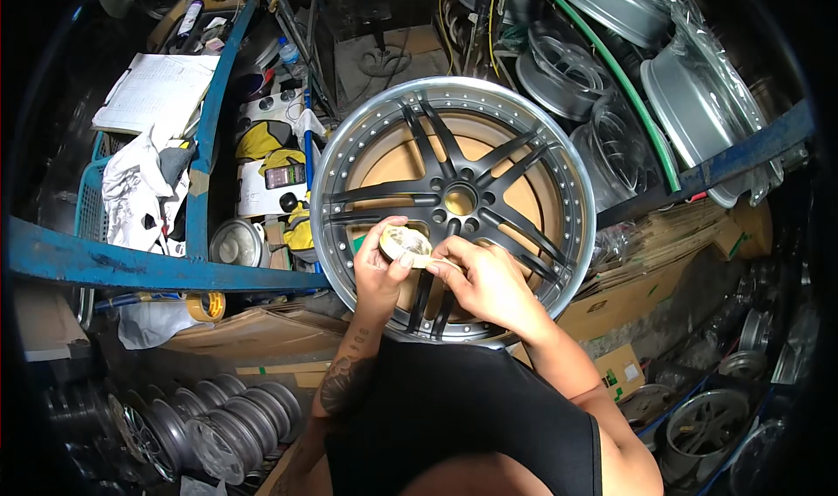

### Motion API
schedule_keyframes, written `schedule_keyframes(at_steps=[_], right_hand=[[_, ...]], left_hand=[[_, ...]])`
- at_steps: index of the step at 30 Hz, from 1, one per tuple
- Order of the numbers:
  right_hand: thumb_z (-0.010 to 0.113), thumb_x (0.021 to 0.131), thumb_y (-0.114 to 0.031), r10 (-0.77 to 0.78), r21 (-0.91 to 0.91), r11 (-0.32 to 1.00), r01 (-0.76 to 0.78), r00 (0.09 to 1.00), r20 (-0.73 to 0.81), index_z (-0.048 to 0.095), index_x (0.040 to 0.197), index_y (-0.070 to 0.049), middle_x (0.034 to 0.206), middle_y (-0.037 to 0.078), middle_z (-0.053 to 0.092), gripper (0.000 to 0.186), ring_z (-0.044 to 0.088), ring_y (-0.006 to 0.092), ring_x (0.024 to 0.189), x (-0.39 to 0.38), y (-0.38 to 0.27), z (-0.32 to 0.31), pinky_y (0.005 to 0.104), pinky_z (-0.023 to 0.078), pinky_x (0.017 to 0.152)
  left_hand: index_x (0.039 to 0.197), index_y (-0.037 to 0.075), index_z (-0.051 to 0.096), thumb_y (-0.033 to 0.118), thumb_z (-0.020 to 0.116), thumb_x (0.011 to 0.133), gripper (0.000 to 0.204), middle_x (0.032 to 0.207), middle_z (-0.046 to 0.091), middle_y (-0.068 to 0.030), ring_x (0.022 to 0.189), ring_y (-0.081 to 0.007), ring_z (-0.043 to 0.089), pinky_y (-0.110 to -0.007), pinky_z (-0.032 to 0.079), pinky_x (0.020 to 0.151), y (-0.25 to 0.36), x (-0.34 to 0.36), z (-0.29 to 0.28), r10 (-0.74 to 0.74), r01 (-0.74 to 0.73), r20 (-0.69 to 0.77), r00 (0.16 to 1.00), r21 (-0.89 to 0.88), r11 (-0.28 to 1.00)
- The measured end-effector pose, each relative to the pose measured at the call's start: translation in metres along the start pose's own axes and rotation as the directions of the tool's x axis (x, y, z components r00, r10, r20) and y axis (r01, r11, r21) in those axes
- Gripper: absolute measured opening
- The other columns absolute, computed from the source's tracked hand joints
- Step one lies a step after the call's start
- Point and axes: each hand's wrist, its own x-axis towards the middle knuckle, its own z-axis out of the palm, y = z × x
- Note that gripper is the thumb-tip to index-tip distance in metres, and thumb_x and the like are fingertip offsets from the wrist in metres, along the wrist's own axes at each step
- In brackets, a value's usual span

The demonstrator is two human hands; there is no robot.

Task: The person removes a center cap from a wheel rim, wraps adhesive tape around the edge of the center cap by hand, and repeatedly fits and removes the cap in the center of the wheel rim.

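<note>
A large car wheel rim [515, 208] with dark spokes and a polished, riveted lip lies face up in front of me. Over its near left part, my left hand [381, 265] grips a roll of pale tape [407, 244] between thumb and fingers. My right hand [480, 279] is closed beside the roll, pinching the loose end of the tape with thumb and forefinger. A short strip runs between the roll and those fingertips. Brown cardboard shows through the gaps between the spokes.
A blue metal shelf frame [166, 266] stands at left, holding papers [157, 93], white cloths and yellow-black gloves [264, 138]. Silver wheels [229, 435] are stacked at lower left. More rims [563, 72] fill the rack at upper right, above flattened cardboard [642, 295].
</note>
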Motion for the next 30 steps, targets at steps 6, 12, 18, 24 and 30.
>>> schedule_keyframes(at_steps=[6, 12, 18, 24, 30], right_hand=[[0.071, 0.089, -0.025, 0.017, -0.006, 1.0, -0.017, 1.0, -0.014, 0.068, 0.091, -0.004, 0.058, 0.015, 0.059, 0.022, 0.06, 0.0278, 0.051, 0.003, -0.01, -0.007, 0.0368, 0.044, 0.052], [0.071, 0.088, -0.022, 0.018, -0.059, 0.998, -0.018, 1.0, 0.008, 0.069, 0.091, -0.004, 0.062, 0.015, 0.063, 0.018, 0.061, 0.0288, 0.053, 0.003, -0.004, -0.011, 0.0359, 0.045, 0.053], [0.069, 0.089, -0.02, -0.228, -0.153, 0.964, 0.217, 0.972, -0.057, 0.064, 0.086, -0.007, 0.072, 0.012, 0.066, 0.015, 0.066, 0.0325, 0.064, -0.015, -0.018, -0.003, 0.0403, 0.05, 0.057], [0.064, 0.089, -0.023, -0.198, -0.678, 0.719, 0.151, 0.98, 0.009, 0.057, 0.09, -0.008, 0.069, 0.013, 0.065, 0.016, 0.067, 0.0333, 0.061, -0.012, 0.018, 0.014, 0.0439, 0.052, 0.053], [0.067, 0.09, -0.018, -0.164, -0.391, 0.919, 0.061, 0.958, -0.234, 0.063, 0.089, -0.005, 0.082, 0.015, 0.067, 0.014, 0.07, 0.0333, 0.08, -0.027, 0.051, -0.052, 0.0389, 0.055, 0.066]], left_hand=[[0.135, -0.002, 0.046, 0.025, 0.072, 0.089, 0.06, 0.113, 0.062, -0.0097, 0.103, -0.0152, 0.061, -0.03, 0.049, 0.094, -0.002, -0.006, 0.007, -0.034, 0.035, 0.013, 0.999, -0.119, 0.992], [0.131, 0.002, 0.046, 0.004, 0.079, 0.079, 0.061, 0.108, 0.06, -0.0063, 0.103, -0.0121, 0.06, -0.027, 0.049, 0.092, 0.003, -0.012, 0.02, -0.142, 0.142, 0.013, 0.99, -0.154, 0.978], [0.121, -0.002, 0.054, 0.027, 0.075, 0.079, 0.056, 0.101, 0.062, -0.0048, 0.093, -0.0116, 0.059, -0.027, 0.048, 0.085, -0.018, -0.02, 0.016, 0.078, -0.08, -0.055, 0.995, -0.024, 0.997], [0.118, -0.005, 0.052, 0.035, 0.076, 0.072, 0.065, 0.09, 0.062, -0.0074, 0.08, -0.0153, 0.065, -0.03, 0.057, 0.06, -0.019, -0.024, -0.002, 0.192, -0.144, -0.314, 0.93, 0.171, 0.975], [0.13, -0.007, 0.041, 0.047, 0.079, 0.073, 0.088, 0.079, 0.062, -0.0122, 0.061, -0.018, 0.062, -0.028, 0.055, 0.054, 0.044, -0.007, -0.022, 0.279, -0.253, -0.226, 0.933, 0.134, 0.958]])
